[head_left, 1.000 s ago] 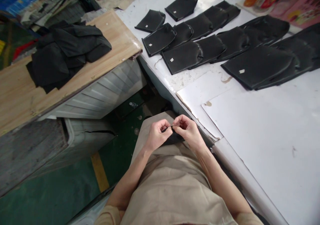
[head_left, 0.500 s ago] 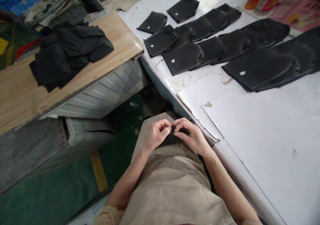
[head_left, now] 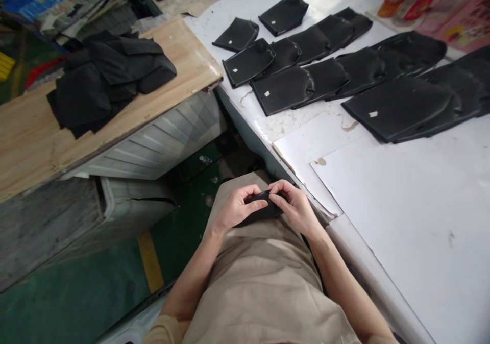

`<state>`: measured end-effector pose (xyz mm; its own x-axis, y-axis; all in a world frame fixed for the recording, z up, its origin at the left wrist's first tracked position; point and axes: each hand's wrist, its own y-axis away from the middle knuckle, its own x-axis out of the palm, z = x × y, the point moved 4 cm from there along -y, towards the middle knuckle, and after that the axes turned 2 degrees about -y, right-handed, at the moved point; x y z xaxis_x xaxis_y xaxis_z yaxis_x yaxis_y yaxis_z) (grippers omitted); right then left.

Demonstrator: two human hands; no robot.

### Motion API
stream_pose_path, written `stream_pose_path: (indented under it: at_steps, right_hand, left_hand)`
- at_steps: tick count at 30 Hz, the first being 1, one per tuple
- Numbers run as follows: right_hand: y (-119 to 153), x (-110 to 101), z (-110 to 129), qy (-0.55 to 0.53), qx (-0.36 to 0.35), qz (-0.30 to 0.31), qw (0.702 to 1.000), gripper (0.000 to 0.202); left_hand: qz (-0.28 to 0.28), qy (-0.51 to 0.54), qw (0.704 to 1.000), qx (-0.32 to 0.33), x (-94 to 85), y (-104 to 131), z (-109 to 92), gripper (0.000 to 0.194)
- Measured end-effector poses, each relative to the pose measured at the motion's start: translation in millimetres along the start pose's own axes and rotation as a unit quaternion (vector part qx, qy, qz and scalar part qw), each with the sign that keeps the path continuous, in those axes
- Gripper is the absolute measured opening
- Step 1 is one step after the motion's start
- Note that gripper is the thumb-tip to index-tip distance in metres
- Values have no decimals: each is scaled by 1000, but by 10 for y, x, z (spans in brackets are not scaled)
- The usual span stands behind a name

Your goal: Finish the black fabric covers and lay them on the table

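Observation:
A black piece (head_left: pixel 252 215) lies over my lap, partly hidden by my fingers. My left hand (head_left: pixel 239 209) grips its upper edge, the thumb stretched along the near side and the fingers behind. Close beside it on the right, my right hand (head_left: pixel 293 206) pinches the same edge between thumb and fingertips. Overlapping rows of flat black pieces (head_left: pixel 281 90), some with small white labels, lie on the white table (head_left: pixel 401 206) ahead and to the right.
A pile of black pieces (head_left: pixel 115 73) rests on a wooden board (head_left: pixel 191 53) at the left. Bottles (head_left: pixel 413 4) and a pink package (head_left: pixel 461 20) stand at the back right. The white table's edge runs close beside my right arm.
My left thumb has stretched out along the black piece, and the hands' fingertips are slightly farther apart. More of the black piece shows between and below my hands.

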<state>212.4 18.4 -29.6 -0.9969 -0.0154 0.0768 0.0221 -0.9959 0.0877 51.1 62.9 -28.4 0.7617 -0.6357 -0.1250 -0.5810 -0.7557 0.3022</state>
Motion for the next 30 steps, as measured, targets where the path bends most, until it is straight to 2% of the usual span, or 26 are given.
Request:
stream_pose_path:
  at_steps: [5, 9, 15, 22, 26, 30]
  right_hand:
    - [-5, -6, -15, -8, 14, -1, 1000, 13]
    - [-9, -2, -35, -20, 22, 7, 1000, 13]
    - [-3, -15, -43, -14, 18, 12, 1000, 15]
    - [-34, -62, 59, 32, -15, 55, 998, 13]
    - [-36, -65, 98, 33, -58, 43, 997, 9]
    - [-24, -57, 90, 45, -74, 21, 996, 9]
  left_hand:
    - [8, -69, 997, 39, -8, 1, -62, 34]
    - [4, -84, 994, 63, -17, 6, -70, 35]
    - [8, -96, 995, 40, -14, 10, -59, 32]
    - [-12, -101, 995, 13, 20, 5, -83, 35]
    - [-17, -80, 997, 6, 35, -12, -61, 35]
    - [-20, -103, 994, 25, 57, -23, -6, 37]
